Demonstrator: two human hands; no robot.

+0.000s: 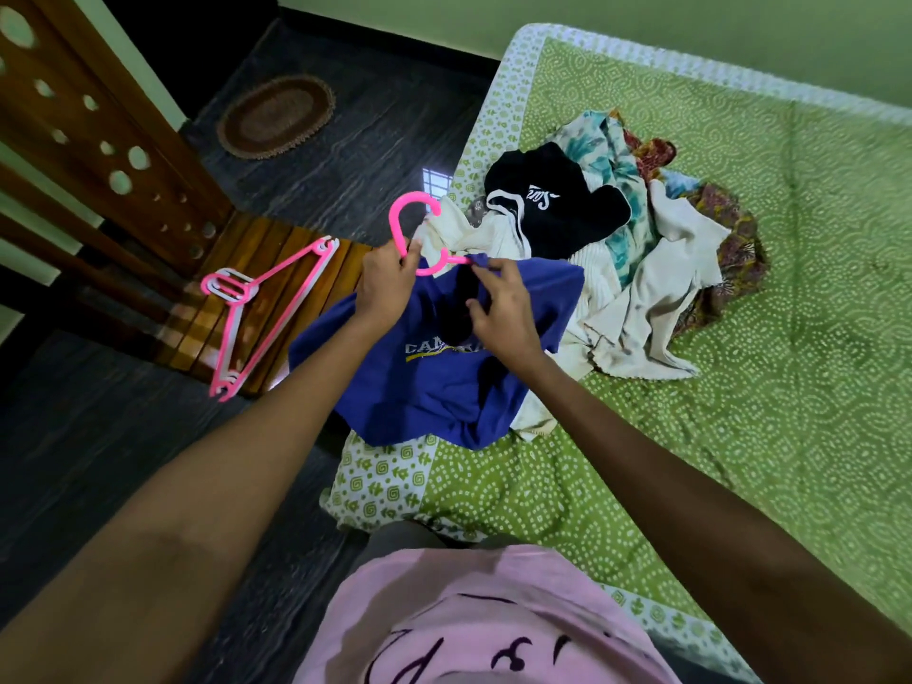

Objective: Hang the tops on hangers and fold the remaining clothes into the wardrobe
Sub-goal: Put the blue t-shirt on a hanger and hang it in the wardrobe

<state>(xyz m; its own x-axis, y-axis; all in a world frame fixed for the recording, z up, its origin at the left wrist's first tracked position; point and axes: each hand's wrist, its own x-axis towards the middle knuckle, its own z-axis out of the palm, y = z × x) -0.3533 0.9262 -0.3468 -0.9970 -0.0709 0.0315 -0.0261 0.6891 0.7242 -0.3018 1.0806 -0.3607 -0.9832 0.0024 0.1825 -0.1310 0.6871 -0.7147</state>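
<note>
A blue T-shirt (434, 382) with white lettering hangs over the near edge of the bed. A pink hanger (402, 224) runs into its neck, with only the hook and part of the frame showing. My left hand (387, 283) grips the hanger just below the hook. My right hand (501, 308) pinches the blue collar fabric at the hanger's shoulder. Behind them lies a pile of clothes (656, 269): a black top with white script (548, 204), cream garments, a teal floral cloth and a dark patterned cloth.
The bed has a green patterned sheet (740, 436). Spare pink and white hangers (256, 308) lie on a wooden slatted bench (296, 269) at the left, beside a carved wooden panel (89, 140). An oval brown mat (276, 116) lies on the dark floor.
</note>
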